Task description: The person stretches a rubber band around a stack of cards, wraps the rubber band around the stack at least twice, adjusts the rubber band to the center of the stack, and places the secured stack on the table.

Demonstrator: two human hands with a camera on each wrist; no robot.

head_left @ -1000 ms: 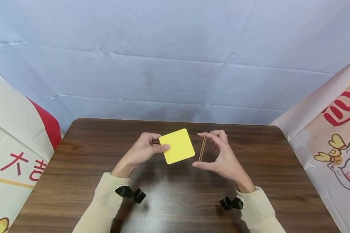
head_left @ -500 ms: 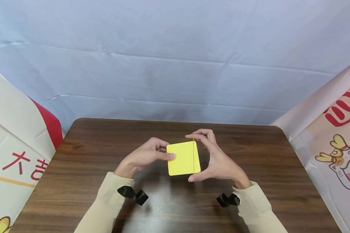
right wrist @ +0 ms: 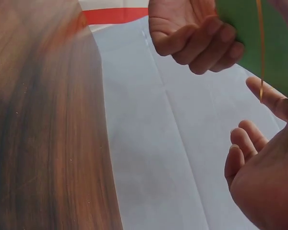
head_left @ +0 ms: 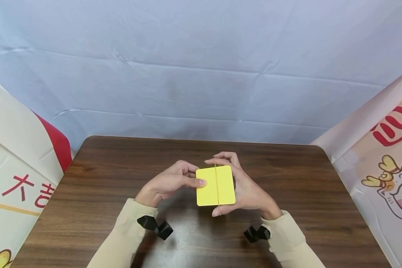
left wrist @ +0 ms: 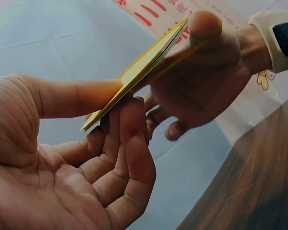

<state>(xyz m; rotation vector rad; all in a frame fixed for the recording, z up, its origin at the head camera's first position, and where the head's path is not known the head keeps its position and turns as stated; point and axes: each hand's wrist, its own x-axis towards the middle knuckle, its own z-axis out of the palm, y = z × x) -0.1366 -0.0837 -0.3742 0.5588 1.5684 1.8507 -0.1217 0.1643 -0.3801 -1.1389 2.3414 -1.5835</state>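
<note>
My left hand (head_left: 171,183) pinches a thin stack of square cards (head_left: 225,186) at its left edge, thumb on the yellow front and fingers behind. The stack's layered edge shows in the left wrist view; its back is a green card (right wrist: 278,52) in the right wrist view. A thin yellowish rubber band (head_left: 216,182) crosses the yellow face from top to bottom, slightly left of centre. My right hand (head_left: 251,190) keeps the band stretched between its spread thumb and index finger, beyond the stack's upper and lower edges. The other right fingers are loosely bent.
Both hands are above a dark brown wooden table (head_left: 104,208). A pale blue cloth (head_left: 201,74) hangs behind it, with printed cloths (head_left: 388,178) at the sides. Black wrist cameras (head_left: 164,230) sit over the cream sleeves (head_left: 117,238).
My right hand has moved left, bringing the band from beside the stack over its right edge to near its middle. My left hand has shifted right and slightly down, turning the stack straighter.
</note>
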